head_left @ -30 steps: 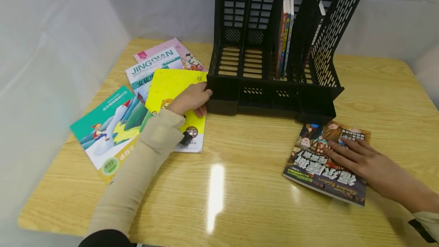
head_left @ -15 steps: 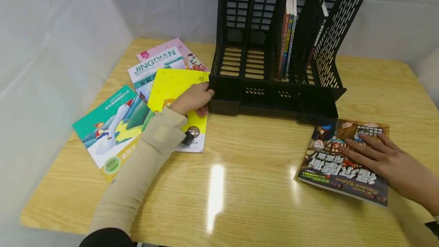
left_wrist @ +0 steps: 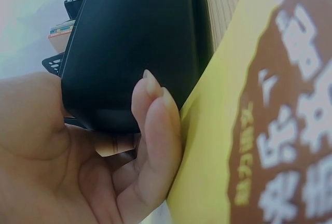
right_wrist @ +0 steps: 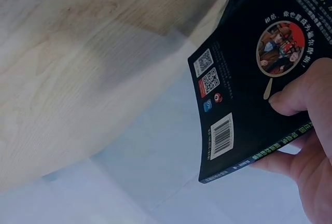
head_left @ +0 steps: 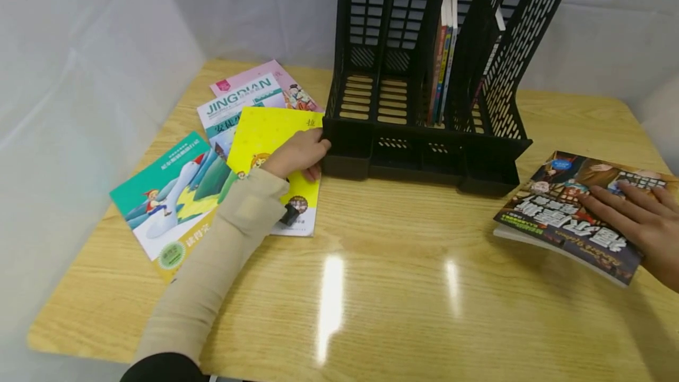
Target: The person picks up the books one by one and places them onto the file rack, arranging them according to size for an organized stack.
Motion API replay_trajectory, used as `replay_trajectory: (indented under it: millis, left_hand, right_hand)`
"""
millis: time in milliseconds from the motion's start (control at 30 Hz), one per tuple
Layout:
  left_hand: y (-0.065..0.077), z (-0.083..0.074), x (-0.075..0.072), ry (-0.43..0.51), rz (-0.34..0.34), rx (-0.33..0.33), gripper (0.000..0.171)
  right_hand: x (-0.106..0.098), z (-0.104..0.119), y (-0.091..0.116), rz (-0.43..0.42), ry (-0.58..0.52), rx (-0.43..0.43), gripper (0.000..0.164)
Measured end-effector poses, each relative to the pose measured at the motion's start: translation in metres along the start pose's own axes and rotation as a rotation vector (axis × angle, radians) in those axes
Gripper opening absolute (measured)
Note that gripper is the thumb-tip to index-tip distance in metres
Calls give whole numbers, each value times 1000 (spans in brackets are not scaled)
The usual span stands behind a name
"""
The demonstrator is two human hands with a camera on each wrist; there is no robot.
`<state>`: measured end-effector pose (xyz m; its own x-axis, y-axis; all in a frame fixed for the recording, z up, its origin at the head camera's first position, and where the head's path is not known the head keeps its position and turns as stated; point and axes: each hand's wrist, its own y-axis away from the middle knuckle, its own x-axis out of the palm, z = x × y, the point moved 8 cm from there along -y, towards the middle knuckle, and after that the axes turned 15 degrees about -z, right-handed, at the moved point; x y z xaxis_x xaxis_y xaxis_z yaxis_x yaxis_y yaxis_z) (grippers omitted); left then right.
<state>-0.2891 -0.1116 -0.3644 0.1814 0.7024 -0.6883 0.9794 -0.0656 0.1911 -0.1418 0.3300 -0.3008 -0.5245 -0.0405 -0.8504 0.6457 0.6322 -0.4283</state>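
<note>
Wood-grain table (head_left: 403, 287) stands before white sheeting (head_left: 254, 10); left hand (head_left: 298, 153) grips black rack (head_left: 408, 133), right hand (head_left: 644, 223) pinches dark book (head_left: 557, 211).

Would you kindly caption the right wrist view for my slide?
Right hand gripping a dark book, barcode in view.

Your left arm (head_left: 228, 246) extends forward, sleeved; your left hand (head_left: 297, 153) grips with curled fingers (left_wrist: 161, 141). Your right hand (head_left: 644, 226) is palm down, pinching, thumb (right_wrist: 290, 99) beneath, outstretched fingers (head_left: 610, 212) on top.
</note>
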Motion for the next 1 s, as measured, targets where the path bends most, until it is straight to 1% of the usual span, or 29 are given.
replay_trajectory:
  millis: [133,167,200,233,267,400,433,467,533,567,600,700,733,833,900,1000]
  left_hand:
    - [0,0,0,0,-1,0,39]
    - [-1,1,0,-1,-1,-3,39]
    - [-1,1,0,-2,0,-6,39]
    - [-1,1,0,-2,-1,-8,39]
    - [-1,1,0,-2,-1,-8,40]
    - [-1,1,0,-4,-1,-6,40]
    - [-1,1,0,-2,-3,-5,39]
    - [-1,0,-1,-1,-3,-4,39]
    - [-1,0,0,1,-3,-3,38]
    - [-1,1,0,2,-3,-2,38]
    - [-2,1,0,4,-3,-2,38]
    - [-2,1,1,4,-1,0,37]
    - [-3,1,2,4,0,0,37]
    - [-2,0,3,5,3,3,38]
    - [-2,0,3,5,5,4,39]
    - [-2,0,3,8,3,6,39]
  right_hand:
    - [-2,-7,-1,-41,-67,59,55]
    - [-3,-9,-3,-54,-89,76,50]
    - [-5,-11,-4,-75,-110,92,58]
    - [-8,-13,-5,-105,-134,100,71]
    - [-11,-14,-8,-132,-151,107,73]
    - [-23,-16,-18,-289,-205,135,69]
    - [-25,-16,-21,-311,-215,145,66]
    - [-26,-17,-23,-326,-227,167,65]
    - [-27,-17,-28,-350,-239,202,46]
    - [-26,-18,-30,-352,-247,224,42]
    - [-26,-19,-32,-350,-242,247,44]
    - [-24,-24,-37,-352,-219,315,67]
    - [-23,-25,-38,-357,-217,340,67]
    - [-24,-30,-42,-399,-224,372,55]
    - [-25,-31,-44,-434,-232,360,47]
    - [-24,-32,-46,-446,-244,366,42]
